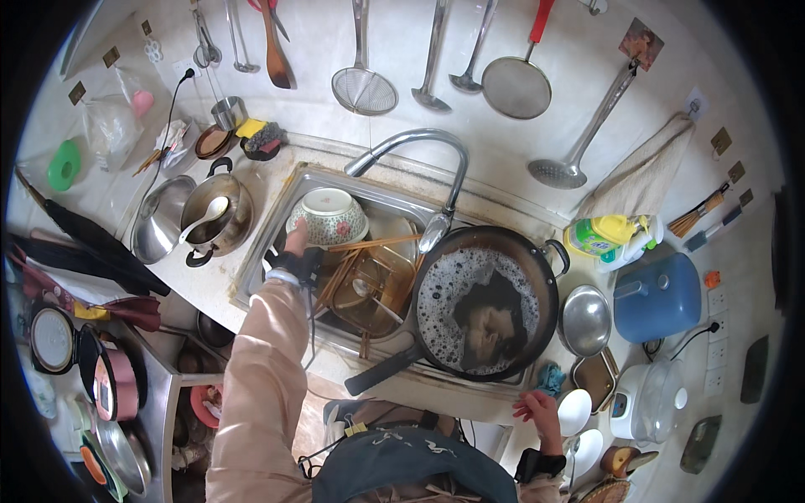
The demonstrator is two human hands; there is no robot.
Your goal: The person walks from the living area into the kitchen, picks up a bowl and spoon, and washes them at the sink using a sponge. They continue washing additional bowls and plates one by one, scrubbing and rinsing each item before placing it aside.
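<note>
My left hand (297, 239) touches the near left side of a flower-patterned bowl (333, 217), which lies upside down in the left part of the steel sink (308, 179); its grip is partly hidden by the wrist band. Beside the bowl are wooden chopsticks (371, 243) and a brownish see-through dish (358, 308). A large black wok (547, 295) with foamy, dark water stands over the sink's right part. Near the counter's front edge, my right hand (536, 407) hovers with loosely curled fingers, nothing visible in it, close to a blue-green scrubber (551, 378) and a white bowl (573, 412).
The faucet (462, 170) arches behind the sink. A two-handled pot (236, 232) with a white spoon (204, 220) and a steel lid (165, 217) stand left. A steel bowl (585, 320), a blue container (666, 298) and detergent bottles (604, 237) are right. The wok's handle (383, 372) overhangs the front edge.
</note>
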